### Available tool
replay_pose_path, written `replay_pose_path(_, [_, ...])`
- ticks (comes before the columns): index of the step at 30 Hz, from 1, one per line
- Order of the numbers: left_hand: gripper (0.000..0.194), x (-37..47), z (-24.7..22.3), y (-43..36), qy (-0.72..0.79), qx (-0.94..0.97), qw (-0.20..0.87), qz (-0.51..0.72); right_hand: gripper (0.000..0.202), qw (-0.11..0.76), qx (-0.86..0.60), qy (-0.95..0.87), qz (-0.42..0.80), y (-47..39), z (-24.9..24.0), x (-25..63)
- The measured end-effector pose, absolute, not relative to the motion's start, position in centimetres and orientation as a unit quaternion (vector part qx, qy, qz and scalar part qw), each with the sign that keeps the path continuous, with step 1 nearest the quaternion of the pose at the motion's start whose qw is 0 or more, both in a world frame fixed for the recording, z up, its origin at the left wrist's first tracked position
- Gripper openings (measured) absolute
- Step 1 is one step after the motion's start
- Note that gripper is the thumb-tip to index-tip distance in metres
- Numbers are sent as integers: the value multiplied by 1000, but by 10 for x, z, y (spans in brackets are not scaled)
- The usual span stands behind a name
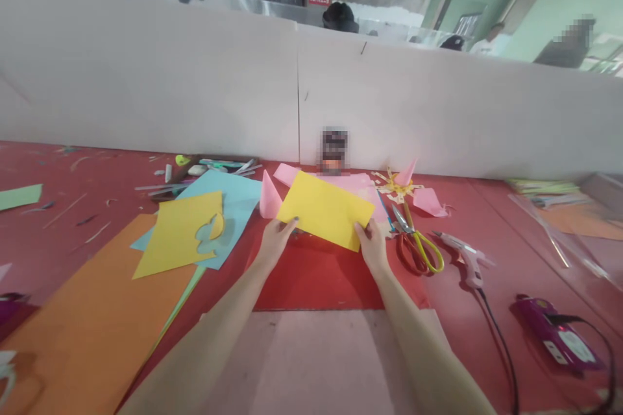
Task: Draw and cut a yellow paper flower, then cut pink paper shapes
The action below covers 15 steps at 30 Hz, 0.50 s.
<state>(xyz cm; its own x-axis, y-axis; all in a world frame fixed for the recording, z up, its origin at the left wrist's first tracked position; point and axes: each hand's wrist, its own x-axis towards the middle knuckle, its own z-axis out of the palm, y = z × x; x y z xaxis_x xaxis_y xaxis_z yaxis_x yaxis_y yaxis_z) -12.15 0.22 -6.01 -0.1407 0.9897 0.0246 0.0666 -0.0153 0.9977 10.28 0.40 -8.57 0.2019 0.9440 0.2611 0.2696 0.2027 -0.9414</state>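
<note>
Both hands hold a yellow sheet of paper [326, 209] tilted above the red table. My left hand [276, 238] pinches its lower left corner, and my right hand [372, 241] pinches its right edge near the lower corner. Below the sheet lies a glossy red sheet [316, 282]. A pink paper cone [269, 196] stands beside my left hand. Scissors with red and yellow handles [416, 240] rest to the right of my right hand. Pink paper [363, 187] shows partly behind the yellow sheet.
On the left are a cut yellow sheet [178, 233], light blue paper [238, 194] and orange paper [97, 318]. A pink glue gun [464, 256] and purple power strip [559, 337] lie right, with a cord. A white partition [195, 84] stands behind; people are partly visible beyond.
</note>
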Motion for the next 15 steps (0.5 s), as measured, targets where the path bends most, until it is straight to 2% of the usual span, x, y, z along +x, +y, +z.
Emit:
replay_pose_path(5, [51,-120,-55,3,506,514,413,555,26,550,-595,-531,250,-3,-77,107])
replay_pose_path(9, [48,-117,-46,-9,548,562,357,507,32,548,-609,-526,228,-4,-76,111])
replay_pose_path(11, [47,-117,-42,-20,588,605,290,452,36,540,-616,-528,224,-4,-78,117])
replay_pose_path(15, [49,-117,-40,-44,659,685,186,249,36,501,-619,-555,240,-6,-86,129])
